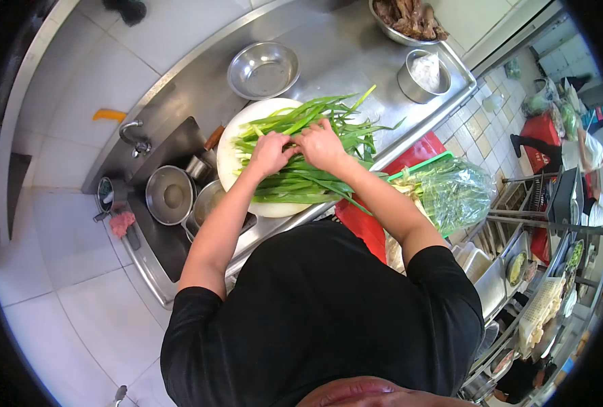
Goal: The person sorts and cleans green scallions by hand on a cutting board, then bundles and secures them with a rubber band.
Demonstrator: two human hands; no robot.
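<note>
A heap of long scallion-like greens (pixel 294 181) lies across a round white cutting board (pixel 229 152), leaf tips hanging over its right side. My left hand (pixel 270 154) is on the heap with its fingers curled into the stalks. Close beside it, almost touching, my right hand (pixel 320 144) has its fingers bent down and pinched on the same greens. The fingertips of both hands are partly hidden. A brown wooden handle (pixel 214 138) sticks out at the board's left edge; what it belongs to is hidden.
Left of the board is a sink with a steel pan (pixel 170 195) and a tap (pixel 137 141). Beyond the board stand a steel bowl (pixel 264 70), a steel container (pixel 423 76) with white contents, and a bowl of brown meat (pixel 410 20). A plastic bag of greens (pixel 454 193) is at my right.
</note>
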